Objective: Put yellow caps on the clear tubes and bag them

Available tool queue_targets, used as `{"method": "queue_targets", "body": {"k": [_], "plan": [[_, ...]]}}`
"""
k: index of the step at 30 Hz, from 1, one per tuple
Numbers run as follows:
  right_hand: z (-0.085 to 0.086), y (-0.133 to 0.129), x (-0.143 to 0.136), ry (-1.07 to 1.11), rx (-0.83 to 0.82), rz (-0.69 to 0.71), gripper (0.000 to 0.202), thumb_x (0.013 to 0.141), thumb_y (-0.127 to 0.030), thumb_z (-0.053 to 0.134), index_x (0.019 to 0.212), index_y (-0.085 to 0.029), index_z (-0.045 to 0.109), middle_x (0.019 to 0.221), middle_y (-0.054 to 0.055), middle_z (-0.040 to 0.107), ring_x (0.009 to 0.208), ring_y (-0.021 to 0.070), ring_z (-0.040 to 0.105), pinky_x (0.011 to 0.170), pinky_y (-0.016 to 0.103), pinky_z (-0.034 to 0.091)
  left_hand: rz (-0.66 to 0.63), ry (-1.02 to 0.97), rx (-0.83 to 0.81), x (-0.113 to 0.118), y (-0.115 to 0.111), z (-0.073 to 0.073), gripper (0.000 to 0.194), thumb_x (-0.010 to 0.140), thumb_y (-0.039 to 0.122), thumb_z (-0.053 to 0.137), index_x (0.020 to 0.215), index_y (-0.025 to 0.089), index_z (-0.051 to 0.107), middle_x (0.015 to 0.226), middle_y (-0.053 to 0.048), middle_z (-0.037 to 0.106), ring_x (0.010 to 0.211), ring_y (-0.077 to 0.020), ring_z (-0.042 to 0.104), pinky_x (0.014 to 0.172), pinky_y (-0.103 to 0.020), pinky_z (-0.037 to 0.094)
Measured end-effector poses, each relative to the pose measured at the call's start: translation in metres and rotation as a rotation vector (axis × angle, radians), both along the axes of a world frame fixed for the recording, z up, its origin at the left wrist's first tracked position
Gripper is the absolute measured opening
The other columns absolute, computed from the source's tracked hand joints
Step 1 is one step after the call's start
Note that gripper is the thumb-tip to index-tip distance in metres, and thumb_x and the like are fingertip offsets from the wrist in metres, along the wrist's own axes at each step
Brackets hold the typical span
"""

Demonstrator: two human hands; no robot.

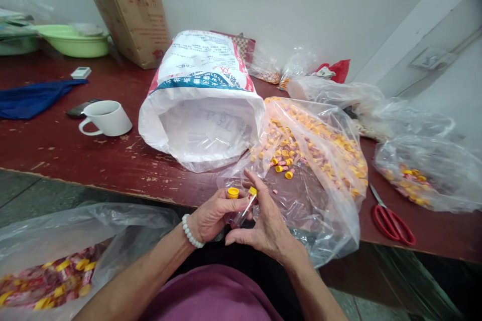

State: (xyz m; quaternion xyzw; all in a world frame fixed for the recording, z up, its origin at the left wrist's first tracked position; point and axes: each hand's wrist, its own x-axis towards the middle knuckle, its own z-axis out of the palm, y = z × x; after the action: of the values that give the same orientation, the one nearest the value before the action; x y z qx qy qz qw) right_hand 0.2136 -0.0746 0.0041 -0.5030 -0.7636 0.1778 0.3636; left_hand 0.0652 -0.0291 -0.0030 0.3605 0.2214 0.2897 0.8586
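Clear tube [247, 205] — tilted, between hands, near table [124, 163] edge. Big sack [203, 67] gapes beyond; plastic bag [331, 210] beside it: keep its loose film off fingers. Left hand [211, 213] curled, thumb and fingers pinching tube. Right hand [273, 225] open, thumb spread from fingers; contact with tube unclear. Light, low pinch suits smooth tube — leaves yellow cap [253, 191] free; second cap [233, 192] beside it could slip.

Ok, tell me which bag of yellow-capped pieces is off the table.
The clear bag at the lower left, beside the left forearm; the middle bag and right-hand bag rest on the table.
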Motion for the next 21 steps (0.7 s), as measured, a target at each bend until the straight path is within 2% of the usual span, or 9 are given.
{"method": "queue_targets", "body": {"k": [3, 6, 8, 10, 13, 16, 18, 20, 21], "plan": [[-0.007, 0.002, 0.001, 0.012, -0.005, -0.037, 0.107, 0.053, -0.045, 0.082, 0.139, -0.019, 0.023, 0.136, 0.014, 0.044, 0.119, 0.0256, 0.050, 0.098, 0.039, 0.044, 0.018, -0.021, -0.060, 0.005, 0.001, -0.002, 0.013, 0.075, 0.022, 0.067, 0.077, 0.010, 0.063, 0.065, -0.003, 0.060, 0.061, -0.0095, 0.054, 0.062, -0.020, 0.040], [-0.010, 0.005, -0.001, -0.031, 0.076, -0.118, 0.081, 0.058, -0.029, 0.077, 0.128, -0.021, 0.038, 0.120, 0.011, 0.058, 0.106, 0.0251, 0.058, 0.092, 0.040, 0.047, 0.000, -0.027, -0.106, 0.007, 0.003, -0.004, 0.013, 0.075, 0.022, 0.067, 0.077, 0.010, 0.063, 0.065, -0.004, 0.061, 0.059, -0.0094, 0.055, 0.061, -0.020, 0.041], [-0.008, 0.006, -0.004, -0.021, 0.052, -0.130, 0.072, 0.057, -0.027, 0.074, 0.122, -0.022, 0.044, 0.109, 0.008, 0.063, 0.095, 0.0237, 0.062, 0.085, 0.037, 0.050, -0.049, -0.052, -0.126, 0.007, 0.004, -0.004, 0.014, 0.075, 0.022, 0.067, 0.078, 0.009, 0.063, 0.066, -0.005, 0.063, 0.060, -0.0103, 0.057, 0.062, -0.021, 0.043], [-0.002, 0.007, -0.005, 0.010, -0.011, -0.085, 0.072, 0.056, -0.029, 0.075, 0.121, -0.023, 0.045, 0.106, 0.007, 0.064, 0.091, 0.0229, 0.064, 0.082, 0.036, 0.051, -0.090, -0.076, -0.141, 0.008, 0.004, -0.004, 0.014, 0.073, 0.022, 0.067, 0.078, 0.008, 0.063, 0.066, -0.006, 0.063, 0.061, -0.0113, 0.058, 0.063, -0.022, 0.044], [0.008, 0.008, 0.003, 0.028, -0.055, 0.033, 0.092, 0.054, -0.039, 0.080, 0.134, -0.022, 0.036, 0.126, 0.012, 0.055, 0.110, 0.0270, 0.057, 0.093, 0.041, 0.046, -0.082, -0.060, -0.123, 0.009, 0.009, 0.000, 0.015, 0.066, 0.019, 0.070, 0.074, 0.010, 0.062, 0.061, -0.003, 0.061, 0.057, -0.0113, 0.057, 0.060, -0.023, 0.045], [0.007, 0.016, 0.029, 0.126, -0.060, -0.074, 0.099, 0.063, -0.047, 0.076, 0.143, -0.023, 0.022, 0.139, 0.014, 0.043, 0.117, 0.0263, 0.051, 0.094, 0.043, 0.046, 0.084, 0.066, -0.046, 0.007, 0.030, 0.006, 0.020, 0.061, 0.017, 0.070, 0.078, 0.014, 0.060, 0.058, 0.002, 0.055, 0.051, -0.0113, 0.055, 0.054, -0.025, 0.043], [-0.002, 0.027, 0.056, 0.171, -0.025, -0.315, 0.074, 0.077, -0.043, 0.064, 0.139, -0.022, 0.030, 0.129, 0.013, 0.052, 0.103, 0.0222, 0.059, 0.083, 0.040, 0.051, 0.308, 0.222, 0.087, 0.005, 0.054, 0.011, 0.021, 0.063, 0.021, 0.067, 0.081, 0.016, 0.058, 0.063, 0.002, 0.055, 0.052, -0.0121, 0.055, 0.054, -0.026, 0.043], [-0.018, 0.042, 0.086, 0.064, 0.018, -0.521, 0.042, 0.086, -0.035, 0.050, 0.124, -0.018, 0.050, 0.112, 0.012, 0.062, 0.090, 0.0207, 0.062, 0.078, 0.040, 0.052, 0.563, 0.509, 0.381, 0.004, 0.084, 0.014, 0.018, 0.065, 0.023, 0.063, 0.081, 0.015, 0.058, 0.070, 0.000, 0.058, 0.059, -0.0143, 0.056, 0.058, -0.028, 0.043], [-0.026, 0.049, 0.099, -0.043, 0.058, -0.561, 0.034, 0.086, -0.030, 0.047, 0.116, -0.016, 0.055, 0.105, 0.011, 0.064, 0.088, 0.0211, 0.062, 0.078, 0.041, 0.051, 0.649, 0.711, 0.600, 0.004, 0.099, 0.015, 0.016, 0.067, 0.023, 0.060, 0.081, 0.015, 0.059, 0.074, -0.002, 0.060, 0.065, -0.0163, 0.057, 0.062, -0.029, 0.043]]}}
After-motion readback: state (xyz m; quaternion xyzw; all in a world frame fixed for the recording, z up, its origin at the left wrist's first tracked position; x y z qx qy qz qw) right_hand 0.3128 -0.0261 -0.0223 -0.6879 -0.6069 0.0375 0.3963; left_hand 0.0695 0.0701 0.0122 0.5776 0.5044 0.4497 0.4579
